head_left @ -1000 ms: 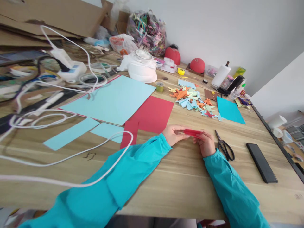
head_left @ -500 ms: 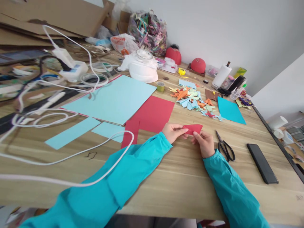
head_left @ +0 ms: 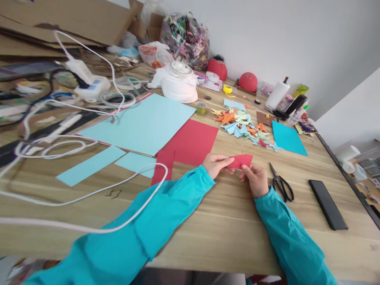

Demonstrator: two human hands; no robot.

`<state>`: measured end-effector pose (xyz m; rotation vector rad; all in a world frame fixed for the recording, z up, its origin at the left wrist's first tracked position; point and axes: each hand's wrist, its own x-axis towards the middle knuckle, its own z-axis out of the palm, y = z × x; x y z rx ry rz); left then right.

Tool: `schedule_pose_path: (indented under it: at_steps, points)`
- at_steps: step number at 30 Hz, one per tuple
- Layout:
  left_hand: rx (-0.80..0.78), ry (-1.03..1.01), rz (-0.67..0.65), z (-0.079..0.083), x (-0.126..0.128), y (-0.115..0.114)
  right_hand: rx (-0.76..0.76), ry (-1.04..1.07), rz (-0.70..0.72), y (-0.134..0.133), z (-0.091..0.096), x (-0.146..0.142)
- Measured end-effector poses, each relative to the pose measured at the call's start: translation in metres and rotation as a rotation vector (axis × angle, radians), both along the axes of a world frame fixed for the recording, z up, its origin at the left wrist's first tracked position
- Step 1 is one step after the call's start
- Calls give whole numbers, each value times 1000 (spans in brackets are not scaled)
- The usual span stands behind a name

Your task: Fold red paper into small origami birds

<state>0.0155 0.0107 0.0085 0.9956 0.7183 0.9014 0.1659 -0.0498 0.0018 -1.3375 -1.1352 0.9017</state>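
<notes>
A small folded piece of red paper is held just above the table between my two hands. My left hand pinches its left end, thumb on top. At the lower right edge, my right hand grips it between thumb and fingers. Some fingertips are hidden behind the paper. Black-handled scissors lie right beside my right hand. Past the hands is a pile of folded paper figures in orange, blue, green and red. Red sheets lie to the left of my left hand.
A large light-blue sheet and blue strips lie on the left. A white cable loops across my left sleeve. On the right are a black phone and a teal sheet. A tape roll stands farther back.
The red paper's upper right edge has risen slightly and looks more curved, showing a little more of its face. Both hands keep their grip in nearly the same place.
</notes>
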Motion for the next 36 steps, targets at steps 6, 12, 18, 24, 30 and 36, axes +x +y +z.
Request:
schedule_pose_path:
  at_steps: [6,12,18,24,30,36]
  points:
    - [63,68,49,4,-2,-2,-9,-23,23,-1,0,0]
    - [54,147,-39,2,4,-8,3,-71,66,-1,-2,1]
    - [54,170,-156,-3,5,-7,8,-70,92,-1,-4,1]
    - [97,200,-182,-3,4,-9,3,-27,133,-1,-3,-1]
    - [59,149,-252,0,4,-8,10,1,185,-3,1,-4]
    - [41,177,-259,-1,2,-7,2,-68,162,-4,6,-3]
